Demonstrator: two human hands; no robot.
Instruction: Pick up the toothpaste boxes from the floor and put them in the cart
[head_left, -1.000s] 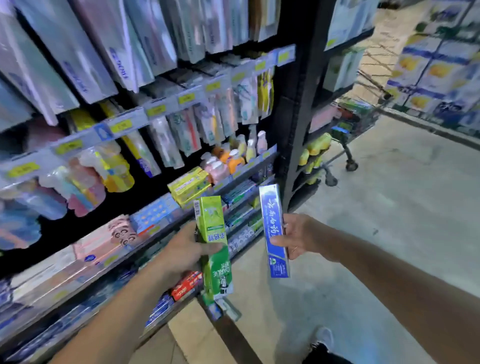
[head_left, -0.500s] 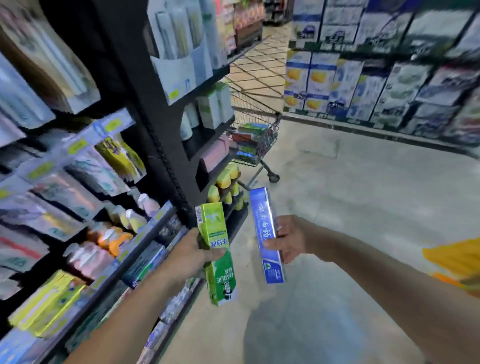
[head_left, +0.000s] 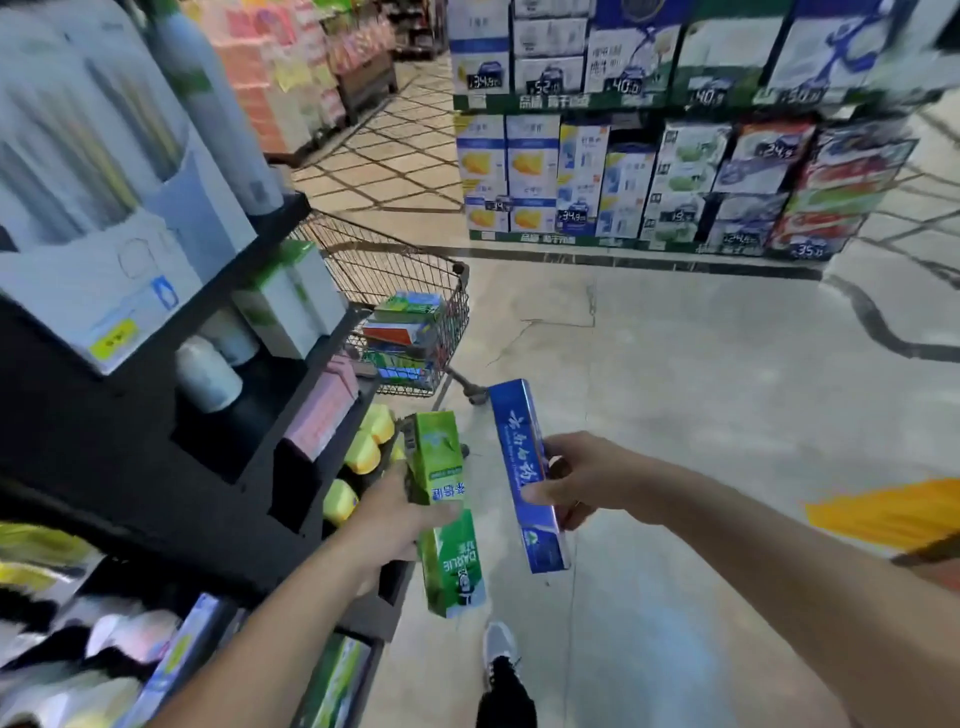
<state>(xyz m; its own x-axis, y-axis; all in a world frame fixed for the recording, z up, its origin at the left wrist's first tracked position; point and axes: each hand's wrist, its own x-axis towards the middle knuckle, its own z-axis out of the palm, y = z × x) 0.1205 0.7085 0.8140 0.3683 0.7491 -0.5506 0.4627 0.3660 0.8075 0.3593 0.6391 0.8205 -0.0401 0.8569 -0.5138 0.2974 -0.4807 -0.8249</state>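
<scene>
My left hand (head_left: 396, 514) grips a green toothpaste box (head_left: 448, 525), held upright in front of me. My right hand (head_left: 582, 480) grips a blue toothpaste box (head_left: 524, 467), also roughly upright and just right of the green one. Ahead and slightly left stands a wire shopping cart (head_left: 457, 291), partly behind the shelf end. Several boxes (head_left: 408, 332) lie stacked inside it. Both hands are short of the cart, about an arm's length from it.
A black shelf unit (head_left: 218, 452) with white boxes, pink packs and yellow bottles runs along my left. Stacked product cartons (head_left: 649, 176) line the far side of the aisle. My shoe (head_left: 500, 644) is on the grey floor. A yellow object (head_left: 893, 512) lies at the right.
The view has swung right and forward along the shelf, and the cart has come closer and larger. Both hands keep the same boxes in the same grip.
</scene>
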